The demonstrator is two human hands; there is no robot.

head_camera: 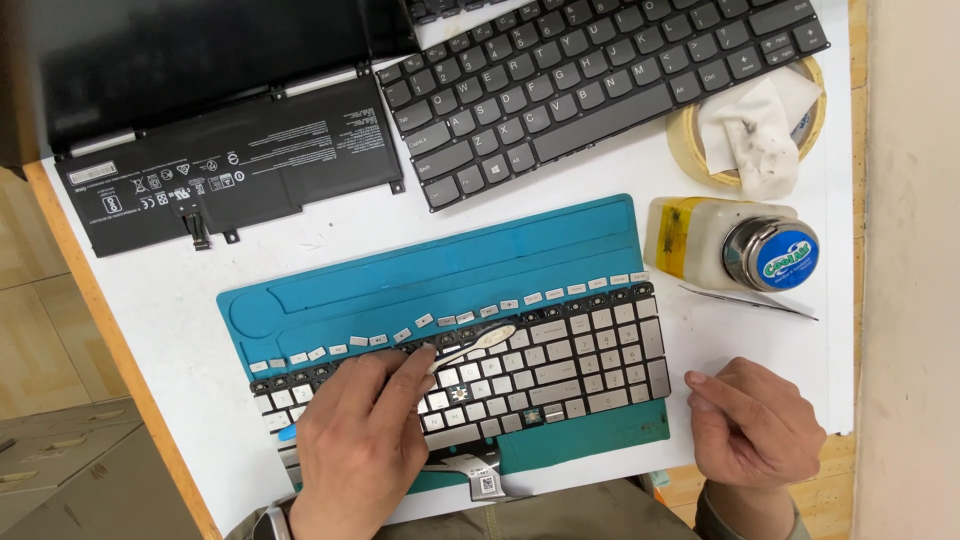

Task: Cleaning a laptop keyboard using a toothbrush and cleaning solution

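A silver laptop keyboard (590, 350) lies on a teal work mat (440, 270). Several loose silver keycaps (520, 300) sit in a row on the mat along the keyboard's top edge. A few key spots on the keyboard are bare. My left hand (365, 440) rests on the left half of the keyboard and grips a white brush (485, 338), whose head lies on the upper key rows. My right hand (755, 420) rests on the white table just right of the keyboard, fingers curled, holding nothing.
A black keyboard (600, 80), a black battery pack (230, 160) and a dark laptop shell (180, 50) lie at the back. At the right are a tape roll (690, 140) with a soiled cloth (760, 135), a metal-capped bottle (730, 245) and a thin metal pick (750, 302). The table's wooden edge (100, 330) runs along the left.
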